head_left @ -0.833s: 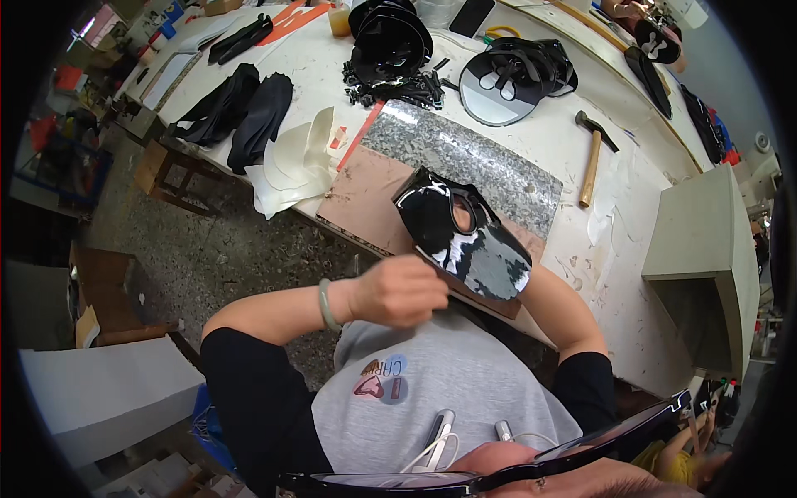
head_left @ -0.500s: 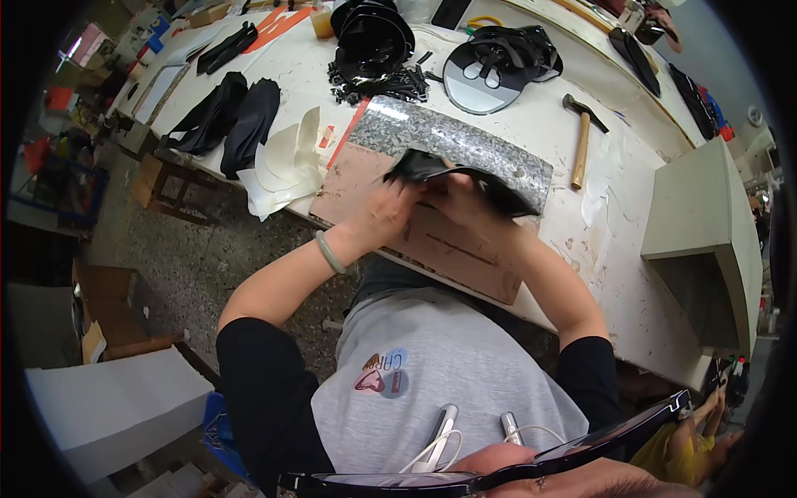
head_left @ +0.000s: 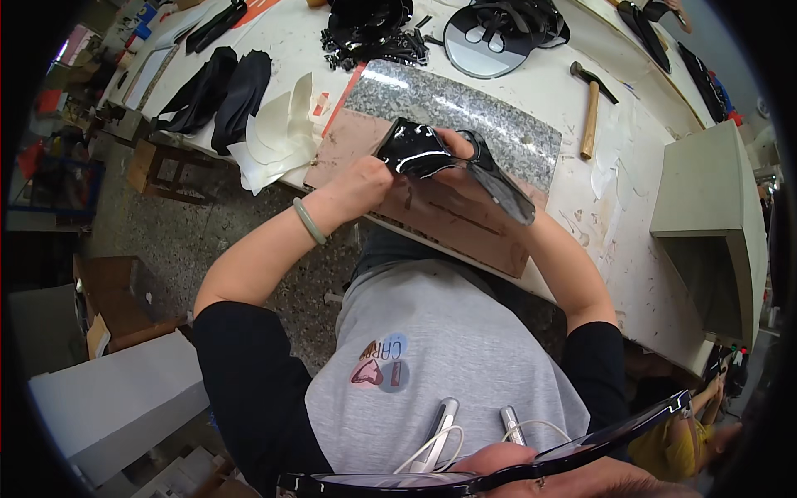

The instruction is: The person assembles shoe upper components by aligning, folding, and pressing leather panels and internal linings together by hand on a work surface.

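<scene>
A glossy black piece that looks like a shoe upper (head_left: pixel 415 152) is held in both hands above the work board. My left hand (head_left: pixel 365 184) is closed on its left edge, with the fingertips mostly hidden. My right hand (head_left: pixel 455 145) reaches through and under the piece, its fingers wrapped over the top edge near the middle. The long dull-grey tail (head_left: pixel 506 195) of the piece hangs past my right wrist. Under it lies a board with a pinkish-brown surface (head_left: pixel 440 217) and a speckled stone slab (head_left: pixel 498 116) along its far side.
A hammer (head_left: pixel 591 120) lies right of the slab. Beyond are a pile of glossy black pieces (head_left: pixel 374 46) and black-and-grey uppers (head_left: pixel 490 41). Cream sheets (head_left: pixel 278 141) and black straps (head_left: pixel 241 104) lie to the left. A grey-green box-like housing (head_left: pixel 706 187) stands at the right.
The upper has turned so its glossy face shows and its tail now points down to the right. My left hand has shifted left along it, and my right hand's fingers have come over its top.
</scene>
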The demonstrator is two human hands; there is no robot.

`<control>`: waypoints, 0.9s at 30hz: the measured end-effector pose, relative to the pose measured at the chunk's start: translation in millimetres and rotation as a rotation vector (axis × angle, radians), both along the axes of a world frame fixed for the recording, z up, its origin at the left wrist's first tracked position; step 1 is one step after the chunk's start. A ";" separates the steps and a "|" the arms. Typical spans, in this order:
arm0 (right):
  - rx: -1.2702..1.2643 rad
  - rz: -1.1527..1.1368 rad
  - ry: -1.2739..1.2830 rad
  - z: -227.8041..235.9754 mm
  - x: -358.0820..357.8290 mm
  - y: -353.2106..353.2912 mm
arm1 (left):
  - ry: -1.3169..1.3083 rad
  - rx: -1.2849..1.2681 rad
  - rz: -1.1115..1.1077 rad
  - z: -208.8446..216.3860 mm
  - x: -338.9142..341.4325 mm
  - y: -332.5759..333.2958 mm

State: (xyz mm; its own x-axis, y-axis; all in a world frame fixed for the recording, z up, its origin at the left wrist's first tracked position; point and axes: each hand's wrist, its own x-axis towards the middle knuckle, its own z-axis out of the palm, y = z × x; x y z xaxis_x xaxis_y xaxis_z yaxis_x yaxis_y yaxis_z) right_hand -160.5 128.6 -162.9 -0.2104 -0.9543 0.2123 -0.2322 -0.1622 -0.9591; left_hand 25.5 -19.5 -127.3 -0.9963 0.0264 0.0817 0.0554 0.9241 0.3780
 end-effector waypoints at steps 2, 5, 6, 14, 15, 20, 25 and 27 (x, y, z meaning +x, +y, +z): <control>0.009 0.103 -0.129 1.0 -1.2 7.9 | 0.044 -0.222 -0.131 -2.2 0.9 -3.4; -0.026 0.079 0.412 53.3 19.1 33.8 | 0.053 -0.247 -0.151 -20.2 9.0 -11.1; 0.150 0.081 0.305 54.7 20.1 43.5 | 0.066 -0.273 -0.178 -20.1 5.4 -11.1; 0.511 0.027 -0.635 72.1 42.6 39.3 | -0.024 -0.237 -0.324 17.8 -7.6 -22.6; 0.528 0.027 -0.597 64.8 36.8 47.9 | -0.256 -0.334 -0.369 32.1 -15.7 -24.4; 0.391 0.169 0.134 40.5 -3.8 84.9 | -0.018 -0.554 -0.619 47.7 -35.9 -23.3; 0.354 0.121 0.340 47.5 -0.4 104.9 | 0.179 -0.510 -0.594 30.4 -26.6 -22.5; 0.462 0.104 0.100 59.3 -4.6 106.4 | 0.355 -0.499 -0.438 50.1 -42.6 -4.4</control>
